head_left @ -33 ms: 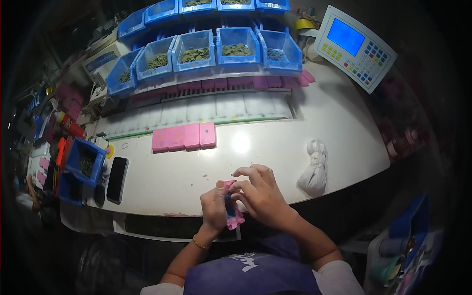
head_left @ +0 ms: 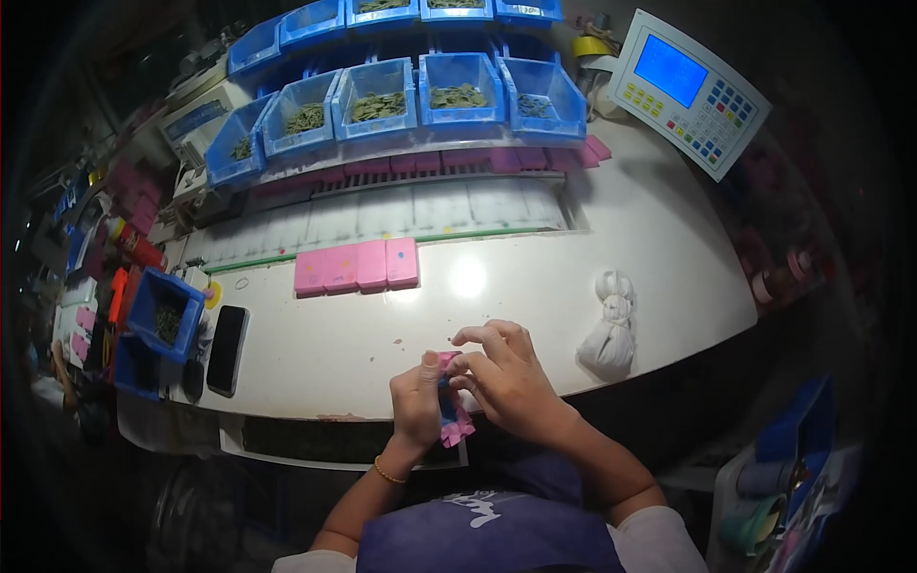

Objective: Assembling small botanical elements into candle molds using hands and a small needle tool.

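Pink bundle [head_left: 457,432] with blue showing is over the table's [head_left: 535,286] near edge, clamped in the left hand [head_left: 415,399]; the right hand [head_left: 499,372] touches its top, pinch unclear. It looks ragged, unfinished; four pink packs [head_left: 371,264] beyond look complete.

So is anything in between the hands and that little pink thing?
Nothing that I can see: the left hand holds the pink piece, and the right hand is right at its far end.
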Demonstrator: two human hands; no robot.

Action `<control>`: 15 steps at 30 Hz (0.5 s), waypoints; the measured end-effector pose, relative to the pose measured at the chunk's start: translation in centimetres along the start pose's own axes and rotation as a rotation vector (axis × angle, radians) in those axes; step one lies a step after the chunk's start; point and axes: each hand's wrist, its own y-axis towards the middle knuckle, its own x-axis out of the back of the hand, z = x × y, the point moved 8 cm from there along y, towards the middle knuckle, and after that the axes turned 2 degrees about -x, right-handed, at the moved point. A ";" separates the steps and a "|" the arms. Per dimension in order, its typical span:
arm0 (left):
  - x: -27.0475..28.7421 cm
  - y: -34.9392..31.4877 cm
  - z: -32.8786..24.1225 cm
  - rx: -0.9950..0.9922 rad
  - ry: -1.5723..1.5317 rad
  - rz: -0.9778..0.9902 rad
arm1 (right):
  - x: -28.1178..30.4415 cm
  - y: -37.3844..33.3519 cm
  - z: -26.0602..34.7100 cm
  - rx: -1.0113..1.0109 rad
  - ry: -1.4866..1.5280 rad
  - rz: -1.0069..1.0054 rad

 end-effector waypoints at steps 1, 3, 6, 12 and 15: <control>-0.2 0.0 0.2 -0.001 0.031 0.031 | -0.3 -0.2 -0.2 0.004 0.010 0.024; -0.4 0.1 0.4 -0.002 0.061 0.068 | -0.4 -0.4 -0.6 0.004 0.017 0.047; -0.3 0.3 1.1 0.069 0.105 0.090 | -0.5 -1.1 -0.8 0.002 0.054 0.083; 4.0 3.1 2.3 0.195 -0.060 -0.119 | 3.3 -2.9 -3.8 -0.348 0.390 -0.142; 3.1 2.2 2.7 0.297 -0.103 -0.091 | 2.1 -3.9 -5.2 -0.468 0.632 -0.189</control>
